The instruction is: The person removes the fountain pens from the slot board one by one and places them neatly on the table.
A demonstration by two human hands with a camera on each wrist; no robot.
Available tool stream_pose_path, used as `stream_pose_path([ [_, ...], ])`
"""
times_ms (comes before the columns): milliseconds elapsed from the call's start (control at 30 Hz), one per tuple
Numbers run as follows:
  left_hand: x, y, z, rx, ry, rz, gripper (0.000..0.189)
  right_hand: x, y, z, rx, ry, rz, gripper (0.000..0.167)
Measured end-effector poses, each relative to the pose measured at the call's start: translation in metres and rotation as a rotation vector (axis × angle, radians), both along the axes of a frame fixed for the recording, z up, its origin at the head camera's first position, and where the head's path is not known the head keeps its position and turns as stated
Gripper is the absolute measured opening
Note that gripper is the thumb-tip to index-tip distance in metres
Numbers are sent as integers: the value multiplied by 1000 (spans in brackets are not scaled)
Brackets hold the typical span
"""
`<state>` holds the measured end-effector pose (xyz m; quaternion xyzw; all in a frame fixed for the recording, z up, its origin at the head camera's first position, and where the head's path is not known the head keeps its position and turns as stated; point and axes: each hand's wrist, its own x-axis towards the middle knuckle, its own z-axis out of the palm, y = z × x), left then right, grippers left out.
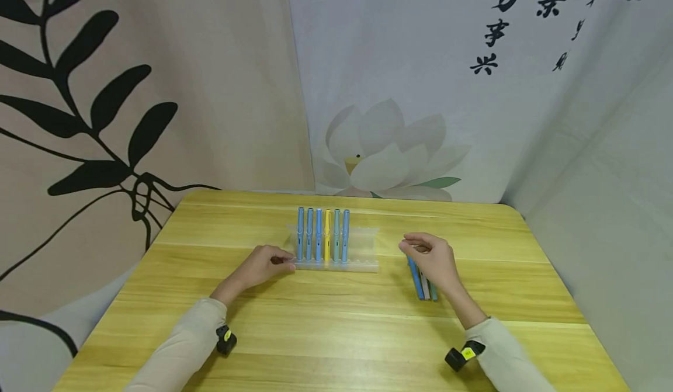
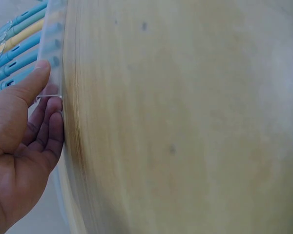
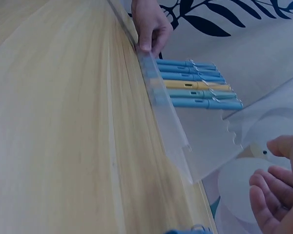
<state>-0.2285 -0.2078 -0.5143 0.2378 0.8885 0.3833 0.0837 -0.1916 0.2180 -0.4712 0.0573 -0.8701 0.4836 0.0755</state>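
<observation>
A clear plastic pen stand (image 1: 363, 247) stands on the table with several pens upright in its left part. Most are blue; a yellow pen (image 1: 328, 237) and a greenish one (image 1: 337, 237) are among them. My left hand (image 1: 261, 266) grips the stand's left end, thumb (image 2: 35, 83) on the front lip and fingers curled at the corner. To the right, my right hand (image 1: 433, 262) is above a small group of loose pens (image 1: 415, 281), partly covering them. Its fingers (image 3: 273, 187) are loosely bent, with nothing between them in the right wrist view.
The wooden table (image 1: 336, 333) reaches back to a hanging curtain (image 1: 252, 88) with printed leaves and a flower. Another pale curtain (image 1: 604, 146) hangs along the right side. Notches (image 3: 232, 131) line the stand's upper edge beside the pens.
</observation>
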Motion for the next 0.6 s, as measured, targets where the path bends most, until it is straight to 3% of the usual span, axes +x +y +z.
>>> stream_pose_path([
  [367, 0, 0, -2, 6, 11, -9, 33, -12, -36, -4, -48, 46, 85, 37],
  [600, 0, 0, -1, 6, 0, -1, 32, -17, -58, -11, -57, 13, 98, 32],
])
